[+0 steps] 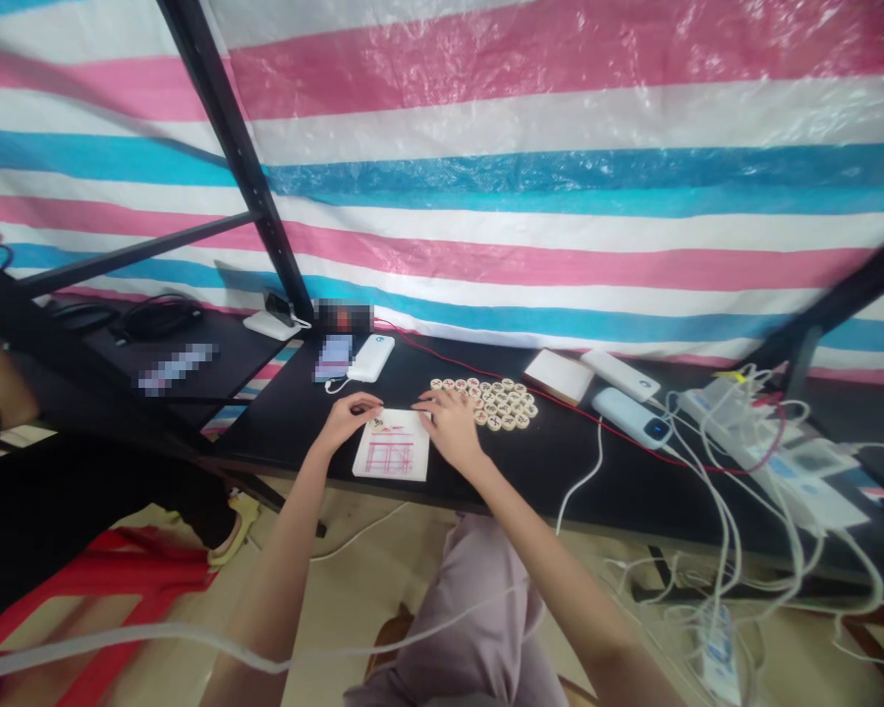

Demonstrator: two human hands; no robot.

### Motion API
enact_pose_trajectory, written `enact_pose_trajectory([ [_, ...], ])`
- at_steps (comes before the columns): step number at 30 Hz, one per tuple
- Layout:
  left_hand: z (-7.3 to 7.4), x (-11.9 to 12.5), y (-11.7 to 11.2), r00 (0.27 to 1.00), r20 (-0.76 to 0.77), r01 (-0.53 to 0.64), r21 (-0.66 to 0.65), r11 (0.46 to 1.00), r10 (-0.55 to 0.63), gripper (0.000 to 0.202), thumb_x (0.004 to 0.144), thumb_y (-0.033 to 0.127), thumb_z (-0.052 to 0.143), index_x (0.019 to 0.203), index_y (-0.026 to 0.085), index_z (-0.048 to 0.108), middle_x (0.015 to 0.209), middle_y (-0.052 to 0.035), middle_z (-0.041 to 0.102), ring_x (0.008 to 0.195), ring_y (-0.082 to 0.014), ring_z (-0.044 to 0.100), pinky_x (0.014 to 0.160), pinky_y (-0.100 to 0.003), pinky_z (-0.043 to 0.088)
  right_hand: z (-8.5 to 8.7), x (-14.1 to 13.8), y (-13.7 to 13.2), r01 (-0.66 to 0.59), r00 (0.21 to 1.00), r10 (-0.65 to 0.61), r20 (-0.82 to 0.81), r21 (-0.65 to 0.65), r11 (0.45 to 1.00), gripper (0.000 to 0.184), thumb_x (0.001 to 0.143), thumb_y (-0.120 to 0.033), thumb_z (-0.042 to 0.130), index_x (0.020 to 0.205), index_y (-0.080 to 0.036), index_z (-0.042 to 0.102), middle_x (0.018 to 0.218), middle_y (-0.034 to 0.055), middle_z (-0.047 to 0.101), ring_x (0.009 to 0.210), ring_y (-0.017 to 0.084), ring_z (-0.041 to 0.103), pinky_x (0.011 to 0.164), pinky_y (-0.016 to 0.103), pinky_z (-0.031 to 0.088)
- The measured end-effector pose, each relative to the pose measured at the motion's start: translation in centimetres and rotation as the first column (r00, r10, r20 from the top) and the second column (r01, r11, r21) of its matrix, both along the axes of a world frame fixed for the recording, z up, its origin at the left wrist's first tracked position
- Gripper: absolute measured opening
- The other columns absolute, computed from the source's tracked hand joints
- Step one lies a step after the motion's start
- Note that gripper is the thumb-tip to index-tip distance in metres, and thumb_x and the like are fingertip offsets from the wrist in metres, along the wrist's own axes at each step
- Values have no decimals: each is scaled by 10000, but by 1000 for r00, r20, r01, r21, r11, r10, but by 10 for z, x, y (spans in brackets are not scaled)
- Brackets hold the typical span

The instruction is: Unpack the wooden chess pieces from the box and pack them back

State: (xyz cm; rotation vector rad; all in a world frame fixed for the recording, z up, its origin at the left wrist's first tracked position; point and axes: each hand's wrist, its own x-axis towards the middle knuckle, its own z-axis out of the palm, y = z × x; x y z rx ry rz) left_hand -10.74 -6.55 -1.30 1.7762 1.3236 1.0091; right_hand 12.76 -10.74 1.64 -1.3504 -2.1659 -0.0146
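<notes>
A square white pad with pink grid lines drawn on it lies near the table's front edge. At its upper left corner is my left hand, thumb and forefinger curled close together. Whatever they may pinch is too small to make out. What seems to be a small marked disc rests on the pad just below those fingertips. My right hand is at the pad's upper right corner, palm down with its fingers apart. Right beside it, a cluster of round Chinese chess pieces lies on the black table, partly covered by the hand.
A phone and white power bank lie at the back left. Farther right are a white box, more power banks and tangled white cables. A red cable crosses behind the pieces. Another person's dark-clothed leg is at left.
</notes>
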Motion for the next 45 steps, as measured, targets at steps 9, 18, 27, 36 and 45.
enact_pose_trajectory([
  [9, 5, -4, 1, 989, -95, 114, -29, 993, -116, 363, 669, 403, 684, 953, 178, 682, 991, -58, 679, 885, -210, 582, 792, -316, 409, -17, 106, -38, 309, 938, -319, 137, 93, 947, 200, 868, -236, 534, 1030, -257, 649, 1199, 62, 591, 1071, 252, 468, 820, 397, 278],
  [18, 6, 0, -3, 993, -99, 64, -13, 998, -65, 284, 700, 373, 645, 893, 170, 693, 853, -41, 685, 812, -201, 595, 764, -305, 409, -17, 96, -55, 75, 967, -79, 241, 27, 997, 139, 901, -244, 482, 896, -196, 612, 1128, 80, 635, 1051, 216, 506, 856, 382, 261],
  [27, 0, -1, 1, 994, -99, 47, 15, 999, -45, 264, 742, 369, 601, 879, 164, 693, 812, -47, 680, 773, -191, 589, 735, -297, 416, -3, 61, -42, 27, 1000, -28, -14, -50, 998, 172, 885, -331, 536, 802, -220, 637, 963, 14, 700, 898, 167, 569, 792, 337, 245],
  [36, 0, -3, 1, 995, -83, 60, 14, 998, -59, 271, 708, 395, 642, 838, 161, 681, 834, -49, 684, 786, -193, 600, 771, -312, 430, 0, -32, 2, -144, 951, 152, 268, -50, 988, 167, 884, -238, 508, 847, -141, 638, 835, 79, 666, 854, 213, 497, 751, 365, 262],
  [45, 4, 0, 0, 994, -94, 57, 1, 998, -57, 271, 688, 382, 653, 842, 162, 680, 846, -52, 682, 796, -200, 591, 777, -320, 423, -6, -23, 1, -222, 932, 219, 290, -23, 975, 231, 905, -282, 461, 1008, -224, 659, 1126, 72, 559, 1007, 219, 398, 788, 372, 272],
])
